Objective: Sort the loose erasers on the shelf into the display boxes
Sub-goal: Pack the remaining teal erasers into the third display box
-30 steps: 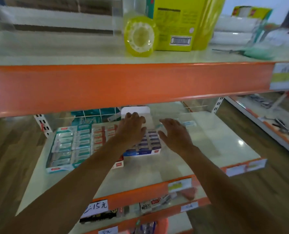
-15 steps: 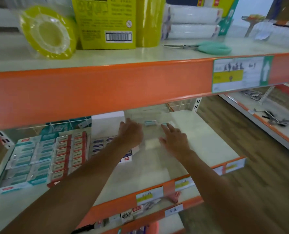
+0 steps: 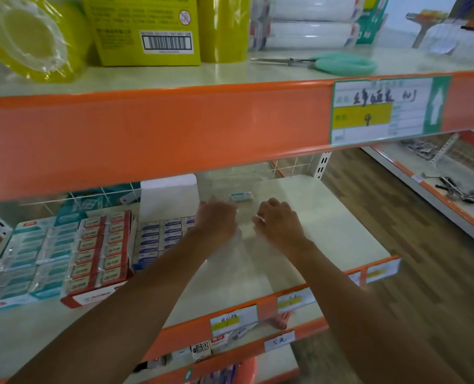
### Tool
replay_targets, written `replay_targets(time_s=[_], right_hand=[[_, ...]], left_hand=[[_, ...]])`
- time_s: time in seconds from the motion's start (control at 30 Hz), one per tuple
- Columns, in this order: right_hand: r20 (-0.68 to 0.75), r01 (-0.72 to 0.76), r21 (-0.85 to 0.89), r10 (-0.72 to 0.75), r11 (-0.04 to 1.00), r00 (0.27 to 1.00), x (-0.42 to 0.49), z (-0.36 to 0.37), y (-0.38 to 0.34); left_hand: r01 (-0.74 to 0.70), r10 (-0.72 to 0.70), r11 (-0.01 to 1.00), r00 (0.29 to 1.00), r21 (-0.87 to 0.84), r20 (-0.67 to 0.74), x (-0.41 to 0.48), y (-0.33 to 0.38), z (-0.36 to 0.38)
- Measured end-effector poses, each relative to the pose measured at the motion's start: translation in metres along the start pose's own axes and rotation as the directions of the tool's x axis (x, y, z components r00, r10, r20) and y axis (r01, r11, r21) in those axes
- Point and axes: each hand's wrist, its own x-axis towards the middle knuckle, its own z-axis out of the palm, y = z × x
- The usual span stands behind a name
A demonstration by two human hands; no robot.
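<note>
As it lies flat, the eraser (image 3: pixel 241 196) runs left-right.

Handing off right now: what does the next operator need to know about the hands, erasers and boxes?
Left hand: over the middle shelf at the right edge of the blue box, fingers curled away, grip hidden.
Right hand: beside it, fingers curled; whether it holds anything is unclear.
One loose eraser lies just behind both hands, apart from them.
Teal box, red box and blue box look nearly full.
Left: get that eraser into its matching box.
</note>
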Motion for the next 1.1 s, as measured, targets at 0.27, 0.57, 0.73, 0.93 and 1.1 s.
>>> replay_targets(time_s=[0.27, 0.57, 0.73, 0.93, 1.1], right_hand=[[-0.078, -0.082, 0.069, 0.087, 0.994, 0.993, -0.013, -0.001, -0.010], [-0.026, -0.132, 0.076, 0.135, 0.988, 0.991, -0.019, 0.001, -0.023], [-0.096, -0.100, 0.164, 0.117, 0.981, 0.988, -0.023, 0.006, -0.040], [-0.229, 0.132, 0.177, -0.090, 0.975, 0.969, -0.027, -0.002, -0.076], [-0.172, 0.227, 0.240, -0.189, 0.944, 0.967, -0.029, -0.005, -0.114]], left_hand=[[-0.069, 0.063, 0.991, 0.997, -0.119, -0.053, -0.012, 0.005, -0.007], [-0.124, 0.058, 0.909, 0.983, -0.397, -0.174, -0.032, -0.017, -0.025], [-0.096, 0.034, 0.893, 0.988, -0.440, -0.148, -0.049, -0.041, -0.031], [-0.026, -0.054, 0.879, 0.987, -0.477, -0.154, -0.069, -0.079, -0.035], [0.021, -0.107, 0.873, 0.983, -0.487, -0.149, -0.084, -0.108, -0.033]])
